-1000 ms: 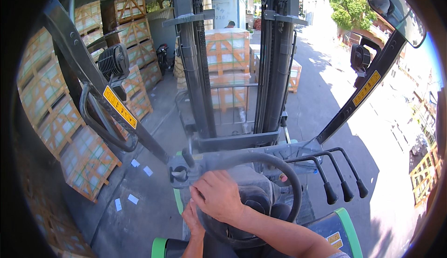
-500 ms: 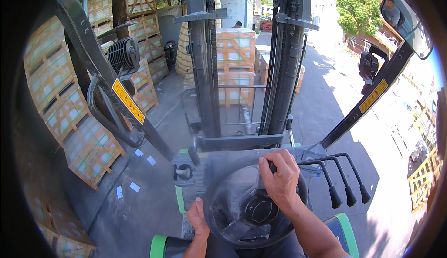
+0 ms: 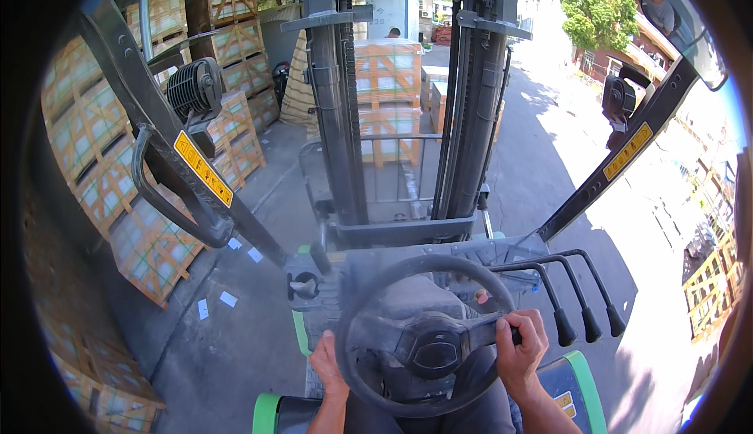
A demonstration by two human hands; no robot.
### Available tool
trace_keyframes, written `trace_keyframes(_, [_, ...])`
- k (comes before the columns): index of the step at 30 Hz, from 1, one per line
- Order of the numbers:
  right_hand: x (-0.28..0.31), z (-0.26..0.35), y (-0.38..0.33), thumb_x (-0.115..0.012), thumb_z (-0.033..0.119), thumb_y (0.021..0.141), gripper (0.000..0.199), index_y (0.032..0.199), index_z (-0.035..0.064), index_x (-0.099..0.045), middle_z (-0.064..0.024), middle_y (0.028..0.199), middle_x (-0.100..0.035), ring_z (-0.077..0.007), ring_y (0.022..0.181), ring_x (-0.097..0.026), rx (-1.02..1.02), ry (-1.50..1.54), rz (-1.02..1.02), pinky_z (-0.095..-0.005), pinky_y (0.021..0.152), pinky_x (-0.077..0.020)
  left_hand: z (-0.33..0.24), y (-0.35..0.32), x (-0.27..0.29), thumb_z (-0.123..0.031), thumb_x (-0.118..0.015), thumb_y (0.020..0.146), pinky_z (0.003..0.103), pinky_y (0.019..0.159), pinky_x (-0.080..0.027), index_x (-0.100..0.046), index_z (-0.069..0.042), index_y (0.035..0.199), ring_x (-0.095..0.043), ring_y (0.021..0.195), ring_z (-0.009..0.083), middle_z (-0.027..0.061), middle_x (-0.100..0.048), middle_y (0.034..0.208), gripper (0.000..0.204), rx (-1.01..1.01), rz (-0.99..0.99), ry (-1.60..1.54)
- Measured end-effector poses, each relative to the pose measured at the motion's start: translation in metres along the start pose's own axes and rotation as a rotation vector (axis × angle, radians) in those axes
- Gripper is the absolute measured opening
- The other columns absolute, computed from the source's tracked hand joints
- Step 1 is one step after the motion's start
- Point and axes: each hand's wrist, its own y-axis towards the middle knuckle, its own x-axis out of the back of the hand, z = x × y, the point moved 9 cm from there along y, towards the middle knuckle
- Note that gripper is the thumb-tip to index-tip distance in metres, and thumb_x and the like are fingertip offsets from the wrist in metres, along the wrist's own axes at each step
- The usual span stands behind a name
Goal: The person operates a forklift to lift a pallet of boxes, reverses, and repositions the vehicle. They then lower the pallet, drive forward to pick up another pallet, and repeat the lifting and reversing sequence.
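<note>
A black steering wheel [image 3: 434,264] with a round centre hub stands before me in a forklift's driving position. My right hand [image 3: 521,349] is wrapped round a dark knob at the right side of its rim. Close against the lower left of the rim is my left hand [image 3: 328,366], thumb upward. Its other fingers are mostly hidden, and I cannot tell whether they grip anything. To the right of the wheel, several black-knobbed control levers [image 3: 591,323] stand untouched. A short dark lever [image 3: 320,260] rises from the dashboard [image 3: 376,255] on the left.
The forklift mast [image 3: 333,120] rises ahead. Beyond it stand wooden crates [image 3: 389,73], with a person's head [image 3: 394,32] showing behind them. Stacked crates [image 3: 149,238] line the left side. A sunlit lane [image 3: 541,128] runs ahead on the right; white paper pieces [image 3: 227,299] lie on the floor.
My right hand has swung from the wheel's upper right down to its right side, turning the wheel clockwise. The left hand stays beside the rim. The whole view has shifted slightly.
</note>
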Motion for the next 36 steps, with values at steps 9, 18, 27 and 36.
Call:
trace_keyframes(9, [0.029, -0.015, 0.01, -0.076, -0.003, 0.079, 0.011, 0.085, 0.0018, -0.067, -0.0128, 0.085, -0.068, -0.0298, 0.075, -0.066, -0.008, 0.035, 0.02, -0.0377, 0.066, -0.052, 0.014, -0.026, -0.011, -0.029, -0.053, 0.111, 0.032, 0.057, -0.036, -0.055, 0.0, 0.074, -0.038, 0.067, 0.008, -0.004, -0.047, 0.066, 0.047, 0.081, -0.017, -0.069])
trace_keyframes(18, [0.055, -0.036, 0.028, -0.076, -0.003, 0.078, 0.012, 0.085, 0.0016, -0.067, -0.0134, 0.085, -0.068, -0.0309, 0.075, -0.065, 0.008, 0.081, 0.06, -0.0388, 0.066, -0.0521, 0.014, -0.048, -0.022, -0.027, -0.053, 0.111, 0.034, 0.057, -0.036, -0.053, 0.004, 0.077, -0.036, 0.068, 0.01, -0.0003, -0.046, 0.065, 0.046, 0.088, 0.034, 0.038])
trace_keyframes(27, [0.068, -0.038, 0.036, -0.076, 0.0, 0.077, 0.017, 0.092, 0.002, -0.068, -0.0136, 0.095, -0.069, -0.033, 0.086, -0.066, 0.034, 0.139, 0.199, -0.0425, 0.077, -0.0524, -0.055, -0.017, -0.055, -0.029, -0.062, 0.106, 0.035, 0.058, -0.037, -0.052, 0.005, 0.079, -0.035, 0.068, 0.0116, 0.0045, -0.041, 0.065, 0.044, -0.127, 0.225, 0.328])
trace_keyframes(36, [0.171, -0.126, 0.048, -0.072, 0.009, 0.087, 0.03, 0.116, 0.0005, -0.067, -0.018, 0.116, -0.07, -0.0393, 0.114, -0.062, -0.091, -0.406, 0.15, -0.0476, 0.1, -0.0468, -0.086, -0.057, -0.07, -0.029, -0.061, 0.104, 0.036, 0.058, -0.034, -0.048, 0.003, 0.078, -0.032, 0.069, 0.0132, 0.0044, -0.031, 0.068, 0.043, -0.023, 0.028, 0.29])
